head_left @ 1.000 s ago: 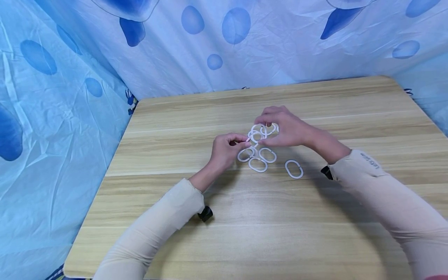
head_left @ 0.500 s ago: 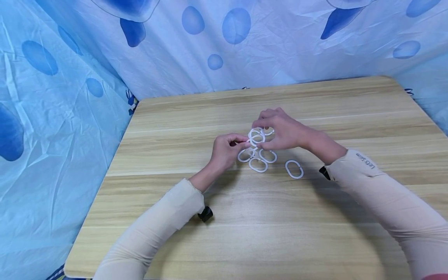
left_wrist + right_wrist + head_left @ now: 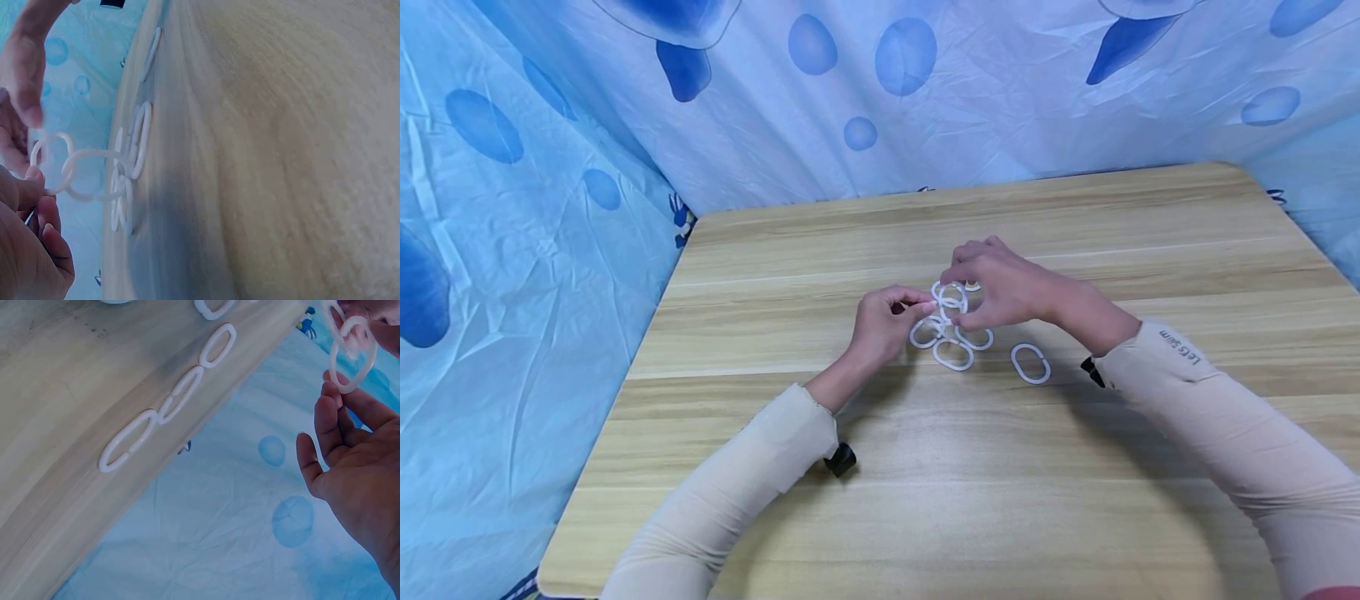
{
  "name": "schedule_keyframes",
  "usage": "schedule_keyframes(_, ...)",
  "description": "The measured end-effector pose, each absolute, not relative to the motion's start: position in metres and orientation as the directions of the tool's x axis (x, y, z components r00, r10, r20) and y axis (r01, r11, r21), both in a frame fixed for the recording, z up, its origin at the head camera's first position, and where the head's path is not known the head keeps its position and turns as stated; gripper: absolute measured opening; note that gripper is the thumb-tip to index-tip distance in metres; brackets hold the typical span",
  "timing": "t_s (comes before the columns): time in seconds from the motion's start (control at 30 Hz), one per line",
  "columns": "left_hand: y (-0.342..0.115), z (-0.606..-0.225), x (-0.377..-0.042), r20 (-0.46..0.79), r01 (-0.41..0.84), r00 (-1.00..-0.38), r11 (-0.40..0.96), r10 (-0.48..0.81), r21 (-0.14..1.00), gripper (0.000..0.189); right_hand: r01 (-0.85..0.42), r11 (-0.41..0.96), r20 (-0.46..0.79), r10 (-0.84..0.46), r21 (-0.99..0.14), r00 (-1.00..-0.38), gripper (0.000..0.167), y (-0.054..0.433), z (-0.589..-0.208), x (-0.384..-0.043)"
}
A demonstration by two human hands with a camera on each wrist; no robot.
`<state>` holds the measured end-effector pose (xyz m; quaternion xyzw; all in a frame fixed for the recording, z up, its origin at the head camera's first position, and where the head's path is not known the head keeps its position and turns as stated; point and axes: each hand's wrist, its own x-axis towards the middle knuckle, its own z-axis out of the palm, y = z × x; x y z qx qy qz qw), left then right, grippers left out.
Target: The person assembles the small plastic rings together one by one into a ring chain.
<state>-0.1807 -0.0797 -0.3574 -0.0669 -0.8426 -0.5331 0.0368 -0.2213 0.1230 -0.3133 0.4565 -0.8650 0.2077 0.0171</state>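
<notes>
Nearest, two beige fabric sleeves reach over the pale wood-grain counter. Beyond them, a loose white oval plastic ring with a small gap in its rim lies apart, right of a cluster of white rings. At the cluster, the bare left hand pinches a raised white ring between thumb and fingers; it looks linked to another reaching down toward the pile. Slightly farther, the right hand appears to have its grip clamped on an upheld white ring. The step looks like joining rings into a chain; next, likely, steady the left pinch and work a rim through a gap. Farthest hangs a blue-patterned curtain.
</notes>
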Motion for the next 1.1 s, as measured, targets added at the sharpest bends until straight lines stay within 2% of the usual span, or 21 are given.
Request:
schedule_keyframes(0.17,-0.0806,-0.3544,-0.1809,0.142,0.16,-0.987,0.419,0.074,0.894,0.006,-0.794,0.516,0.204,-0.781,-0.32,-0.59,0.045,0.1239,-0.3184,-0.2222)
schedule_keyframes(0.6,-0.0837,-0.354,-0.1792,0.135,0.154,-0.988,0.406,0.075,0.901,0.011,-0.809,0.523,0.315,-0.746,-0.267,-0.586,0.039,0.1282,-0.3193,-0.2263)
schedule_keyframes(0.8,-0.084,-0.3544,-0.1799,0.109,0.112,-0.994,0.406,0.03,0.907,0.014,-0.818,0.515,0.339,-0.744,-0.258,-0.575,0.04,0.1276,-0.3205,-0.2258)
schedule_keyframes(1.1,-0.0847,-0.3547,-0.1808,0.115,0.117,-0.993,0.409,0.029,0.905,0.013,-0.818,0.515,0.347,-0.741,-0.256,-0.575,0.041,0.1274,-0.3213,-0.2251)
